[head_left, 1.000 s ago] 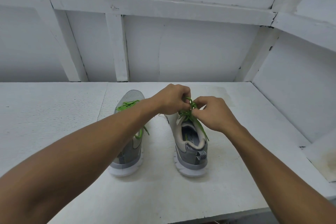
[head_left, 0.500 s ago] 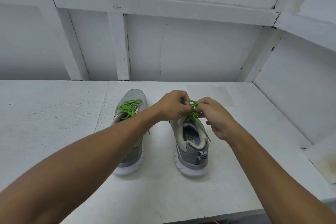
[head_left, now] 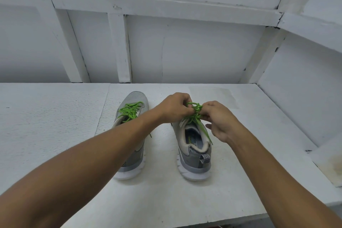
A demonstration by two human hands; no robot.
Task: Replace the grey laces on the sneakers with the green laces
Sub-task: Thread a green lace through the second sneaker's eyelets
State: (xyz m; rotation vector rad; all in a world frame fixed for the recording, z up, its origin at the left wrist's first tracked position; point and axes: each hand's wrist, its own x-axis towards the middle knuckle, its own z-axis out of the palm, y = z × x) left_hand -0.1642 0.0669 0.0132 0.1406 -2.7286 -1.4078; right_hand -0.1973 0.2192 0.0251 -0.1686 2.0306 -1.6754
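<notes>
my L hand (head_left: 174, 107) + R hand (head_left: 218, 119) both pinching green lace (head_left: 194, 110) over right sneaker (head_left: 194, 153) | risk: loop slips if pinch eases, bow comes out loose

The left forearm (head_left: 111, 144) crossed the left sneaker (head_left: 137, 98) and hid its middle and most of its opening. The left hand (head_left: 174, 106) and right hand (head_left: 218, 118) covered the front of the right sneaker (head_left: 194, 159). Their fingertips were buried in the green lace (head_left: 196, 106), so the exact grip was hidden. The insole print (head_left: 194, 140) was too small to read. Both arms ran off the bottom edge.
</notes>
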